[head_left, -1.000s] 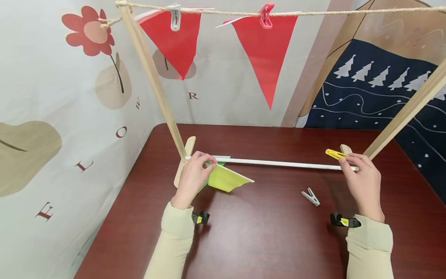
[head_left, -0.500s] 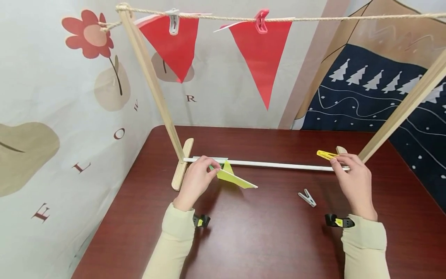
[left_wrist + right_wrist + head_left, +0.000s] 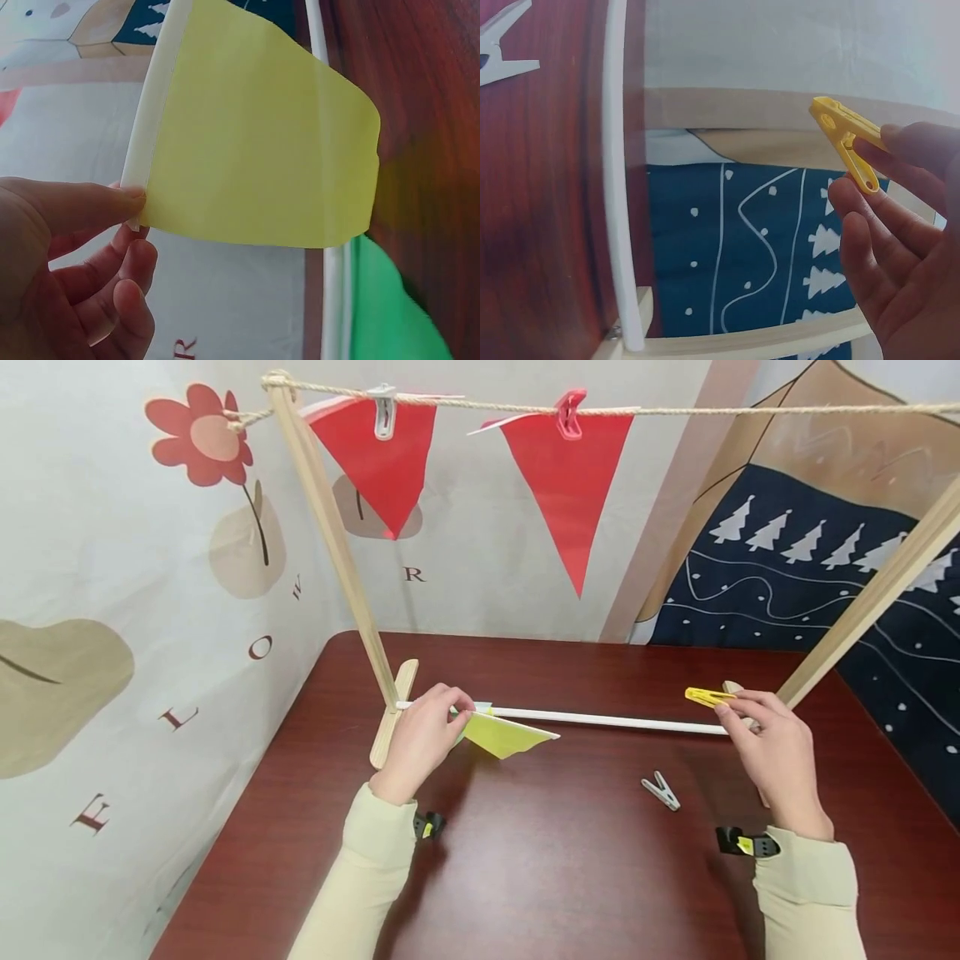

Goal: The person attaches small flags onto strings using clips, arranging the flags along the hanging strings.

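My left hand (image 3: 423,727) pinches a yellow paper flag (image 3: 255,135) between thumb and fingertips, at one end of its white folded top edge. The flag hangs below that edge, over the table near the left post. On the right, my right hand (image 3: 776,743) holds a yellow clothespin (image 3: 847,139) above the table, its head pointing left in the head view. The thumb and a finger are at the clothespin's handle ends. A light grey clothespin (image 3: 662,792) lies on the table between the hands. Behind the yellow flag, a green flag (image 3: 390,300) shows in the left wrist view.
Two wooden posts (image 3: 333,543) bear a rope (image 3: 690,412) across the top. From it hang a red flag (image 3: 378,460) under a white clothespin (image 3: 385,412) and another red flag (image 3: 573,493) under a red clothespin (image 3: 570,417). A white bar (image 3: 600,720) joins the posts low down.
The yellow flag tipped flatter half a second ago and now hangs with its face showing again. My right hand, with the yellow clothespin, has shifted only slightly.
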{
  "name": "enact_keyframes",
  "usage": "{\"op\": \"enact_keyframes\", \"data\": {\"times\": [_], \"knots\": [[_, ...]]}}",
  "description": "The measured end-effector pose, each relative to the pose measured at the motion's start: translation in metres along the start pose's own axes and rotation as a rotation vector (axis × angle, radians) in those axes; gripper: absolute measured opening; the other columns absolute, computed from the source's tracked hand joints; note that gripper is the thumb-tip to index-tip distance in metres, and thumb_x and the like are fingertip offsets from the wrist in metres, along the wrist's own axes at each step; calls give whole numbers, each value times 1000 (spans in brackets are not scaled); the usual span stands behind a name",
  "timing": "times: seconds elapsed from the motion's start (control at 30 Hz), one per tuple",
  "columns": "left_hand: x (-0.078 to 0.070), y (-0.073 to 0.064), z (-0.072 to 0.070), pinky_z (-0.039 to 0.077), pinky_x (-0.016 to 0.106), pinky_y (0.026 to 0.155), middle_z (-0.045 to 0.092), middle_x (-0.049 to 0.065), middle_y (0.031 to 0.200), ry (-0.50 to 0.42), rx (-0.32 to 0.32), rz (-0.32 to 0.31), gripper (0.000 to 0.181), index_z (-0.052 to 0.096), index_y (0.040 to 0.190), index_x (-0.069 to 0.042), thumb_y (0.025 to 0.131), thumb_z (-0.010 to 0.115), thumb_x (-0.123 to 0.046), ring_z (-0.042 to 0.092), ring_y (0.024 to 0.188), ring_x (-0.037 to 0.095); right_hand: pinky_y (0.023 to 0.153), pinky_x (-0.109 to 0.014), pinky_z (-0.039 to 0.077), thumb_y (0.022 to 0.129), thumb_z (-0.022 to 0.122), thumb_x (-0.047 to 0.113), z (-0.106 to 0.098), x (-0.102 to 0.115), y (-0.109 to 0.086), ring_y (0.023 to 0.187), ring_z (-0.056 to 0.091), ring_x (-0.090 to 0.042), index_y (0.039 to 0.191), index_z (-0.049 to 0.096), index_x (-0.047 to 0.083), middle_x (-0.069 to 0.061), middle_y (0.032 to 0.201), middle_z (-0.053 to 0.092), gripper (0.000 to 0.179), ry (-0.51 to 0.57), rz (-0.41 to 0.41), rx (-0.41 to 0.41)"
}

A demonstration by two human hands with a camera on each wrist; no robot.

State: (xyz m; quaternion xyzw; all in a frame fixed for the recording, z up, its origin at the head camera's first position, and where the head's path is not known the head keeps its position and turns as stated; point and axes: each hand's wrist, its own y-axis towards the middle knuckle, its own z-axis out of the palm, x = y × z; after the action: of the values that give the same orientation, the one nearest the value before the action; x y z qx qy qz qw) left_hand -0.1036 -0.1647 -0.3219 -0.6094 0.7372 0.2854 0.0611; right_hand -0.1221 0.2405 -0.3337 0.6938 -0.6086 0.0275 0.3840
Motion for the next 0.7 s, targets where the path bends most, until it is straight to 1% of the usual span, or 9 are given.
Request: {"op": "enact_keyframes", "data": {"times": [0.1, 0.27, 0.33, 0.4, 0.53, 0.7], "knots": [[-5, 5, 0, 39, 24, 51, 54, -7, 84, 14, -14, 23, 6, 63, 82, -21, 81, 63, -15, 48, 60, 7, 56, -10, 33, 83, 63, 25, -4, 2, 1, 68, 53, -22, 97, 68, 1, -11, 107, 58, 28, -2, -48, 6], [-14, 10, -2, 39, 25, 52, 54, -4, 83, 34, -33, 67, 7, 64, 80, -20, 80, 62, -14, 47, 60, 8, 59, -2, 32, 77, 70, 17, -9, 9, 3, 68, 53, -21, 92, 69, 1, -10, 107, 56, 22, 14, -154, 64], [-17, 11, -3, 38, 25, 52, 53, -4, 82, 33, -33, 81, 6, 65, 80, -19, 80, 62, -14, 46, 59, 9, 60, -2, 32, 76, 71, 15, -10, 12, 4, 69, 52, -20, 90, 70, 2, -10, 105, 56, 19, 14, -193, 77], [-21, 13, -3, 38, 25, 53, 52, -6, 82, 33, -29, 91, 5, 65, 80, -20, 80, 63, -15, 45, 59, 9, 59, -4, 33, 76, 71, 14, -11, 16, 5, 69, 50, -19, 88, 69, 4, -8, 103, 55, 16, 7, -213, 77], [-27, 17, -4, 38, 25, 52, 52, -8, 81, 34, 0, 93, 6, 63, 81, -22, 80, 64, -16, 47, 59, 9, 58, -10, 34, 77, 68, 13, -16, 22, 7, 66, 49, -16, 86, 68, 7, -4, 101, 53, 11, -9, -228, 67], [-31, 21, 1, 39, 26, 53, 53, -10, 81, 31, 66, 97, 6, 60, 82, -24, 82, 63, -19, 49, 62, 8, 57, -11, 35, 77, 66, 12, -25, 29, 11, 61, 51, -15, 85, 66, 6, -4, 100, 53, 10, -62, -261, 30]]}}
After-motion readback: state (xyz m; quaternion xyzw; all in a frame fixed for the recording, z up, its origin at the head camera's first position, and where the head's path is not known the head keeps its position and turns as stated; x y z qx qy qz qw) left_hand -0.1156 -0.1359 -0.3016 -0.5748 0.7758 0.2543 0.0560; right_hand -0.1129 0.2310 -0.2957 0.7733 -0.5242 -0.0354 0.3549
